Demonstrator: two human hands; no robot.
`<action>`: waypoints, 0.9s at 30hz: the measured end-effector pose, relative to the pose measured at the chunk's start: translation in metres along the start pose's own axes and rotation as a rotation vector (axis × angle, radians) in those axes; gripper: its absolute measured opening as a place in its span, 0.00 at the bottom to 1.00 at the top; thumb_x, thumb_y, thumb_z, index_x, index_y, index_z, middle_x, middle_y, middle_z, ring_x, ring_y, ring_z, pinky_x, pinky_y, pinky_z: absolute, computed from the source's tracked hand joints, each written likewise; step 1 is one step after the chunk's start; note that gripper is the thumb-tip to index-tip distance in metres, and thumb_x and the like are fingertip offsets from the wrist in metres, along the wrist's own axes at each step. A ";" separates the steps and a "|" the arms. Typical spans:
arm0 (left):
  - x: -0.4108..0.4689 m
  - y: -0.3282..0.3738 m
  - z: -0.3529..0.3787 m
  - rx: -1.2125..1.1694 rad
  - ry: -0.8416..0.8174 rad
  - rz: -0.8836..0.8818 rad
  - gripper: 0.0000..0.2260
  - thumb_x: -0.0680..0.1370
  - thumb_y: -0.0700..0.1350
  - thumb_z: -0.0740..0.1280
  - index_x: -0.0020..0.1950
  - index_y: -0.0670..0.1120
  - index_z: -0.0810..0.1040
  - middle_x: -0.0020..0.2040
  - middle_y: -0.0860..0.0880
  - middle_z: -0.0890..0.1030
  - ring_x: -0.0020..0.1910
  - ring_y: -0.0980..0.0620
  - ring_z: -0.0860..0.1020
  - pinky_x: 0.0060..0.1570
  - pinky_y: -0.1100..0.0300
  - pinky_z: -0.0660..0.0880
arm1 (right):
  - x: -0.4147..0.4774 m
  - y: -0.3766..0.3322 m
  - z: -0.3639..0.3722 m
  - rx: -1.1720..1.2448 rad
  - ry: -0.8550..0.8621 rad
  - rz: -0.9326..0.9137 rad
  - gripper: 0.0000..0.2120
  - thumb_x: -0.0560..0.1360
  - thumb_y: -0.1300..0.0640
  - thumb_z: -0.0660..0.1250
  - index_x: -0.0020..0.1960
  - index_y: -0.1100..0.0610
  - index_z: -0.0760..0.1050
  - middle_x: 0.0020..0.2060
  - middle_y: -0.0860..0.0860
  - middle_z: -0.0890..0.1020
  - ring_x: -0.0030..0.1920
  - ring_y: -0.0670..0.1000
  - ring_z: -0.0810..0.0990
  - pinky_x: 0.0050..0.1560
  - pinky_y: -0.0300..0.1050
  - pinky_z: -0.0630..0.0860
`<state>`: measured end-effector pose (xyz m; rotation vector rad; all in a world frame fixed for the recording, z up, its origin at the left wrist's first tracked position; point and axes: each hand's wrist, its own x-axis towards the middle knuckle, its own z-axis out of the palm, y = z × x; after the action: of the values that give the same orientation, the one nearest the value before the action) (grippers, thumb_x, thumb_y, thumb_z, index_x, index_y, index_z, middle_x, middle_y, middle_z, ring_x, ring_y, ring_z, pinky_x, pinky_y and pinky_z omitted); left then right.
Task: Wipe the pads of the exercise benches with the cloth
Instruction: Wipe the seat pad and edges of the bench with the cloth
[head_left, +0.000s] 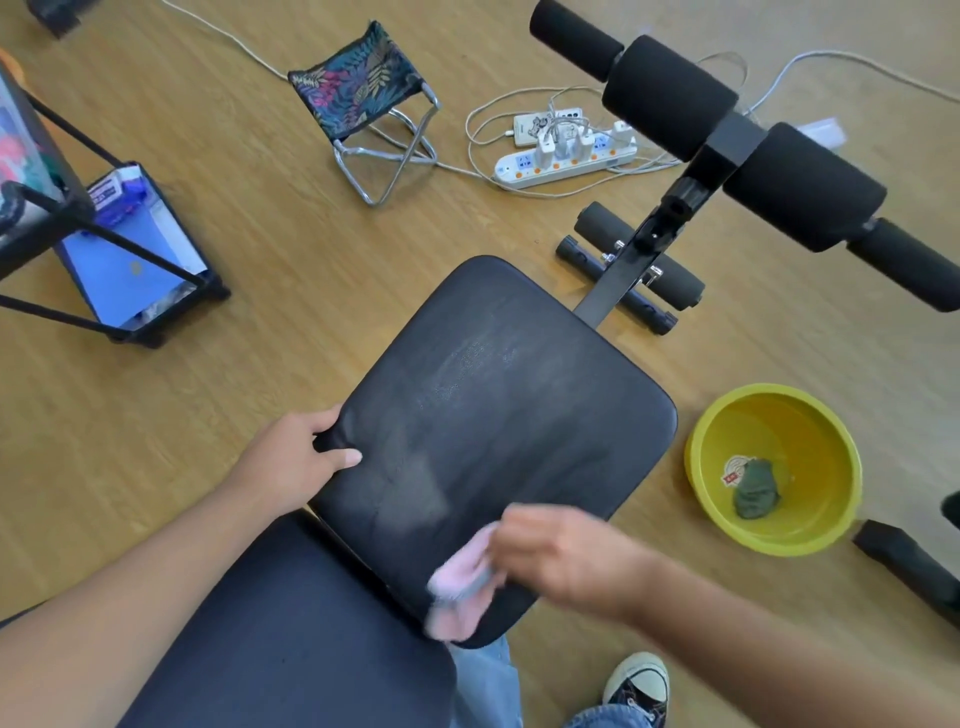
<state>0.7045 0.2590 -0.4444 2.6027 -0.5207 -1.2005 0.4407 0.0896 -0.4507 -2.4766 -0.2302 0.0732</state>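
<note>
Two hands are at work on the near black pad (498, 415) of the exercise bench, and the matter turns on where the cloth sits against the pad's length. The right hand (561, 561), blurred with motion, is closed around a pink cloth (460, 592) pressed to the pad's near right corner, close to the seam where a second pad (291, 639) begins. From that corner the pad's long axis runs away from the person toward the black foam rollers (670, 98) at the far end, so nearly all the unwiped surface lies ahead and to the left of the cloth. A faint damp sheen shows along the middle. The left hand (306, 452) grips the pad's left edge, thumb on top and fingers curled beneath, seemingly steadying it; it is nearer the far half, but it carries no cloth. I judge the next stroke calls for the right hand to sweep lengthwise. A yellow basin (841, 514) with a dark rag (756, 493) in it stands on the floor, just beside the pad's right edge.
</note>
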 end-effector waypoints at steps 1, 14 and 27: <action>-0.001 0.002 0.000 0.007 0.002 0.003 0.27 0.77 0.44 0.74 0.75 0.53 0.74 0.70 0.56 0.79 0.73 0.51 0.74 0.64 0.60 0.68 | 0.001 0.016 -0.025 0.063 0.048 0.041 0.17 0.82 0.59 0.57 0.39 0.56 0.79 0.38 0.47 0.79 0.40 0.50 0.76 0.46 0.44 0.72; -0.001 0.004 -0.003 -0.017 -0.032 0.039 0.22 0.77 0.43 0.73 0.70 0.56 0.79 0.46 0.70 0.77 0.60 0.54 0.79 0.56 0.61 0.70 | -0.032 -0.019 0.006 0.137 0.181 0.124 0.17 0.84 0.65 0.56 0.43 0.61 0.81 0.37 0.55 0.82 0.39 0.53 0.79 0.43 0.54 0.77; -0.002 -0.008 -0.014 -0.293 -0.144 -0.014 0.19 0.76 0.40 0.74 0.66 0.52 0.82 0.58 0.56 0.85 0.57 0.55 0.82 0.59 0.63 0.79 | 0.078 -0.048 0.050 -0.163 0.103 0.055 0.08 0.70 0.67 0.64 0.37 0.55 0.74 0.34 0.51 0.74 0.35 0.52 0.68 0.34 0.46 0.69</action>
<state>0.7158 0.2677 -0.4363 2.2910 -0.3235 -1.3626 0.5048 0.1713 -0.4610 -2.6400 -0.1284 -0.0516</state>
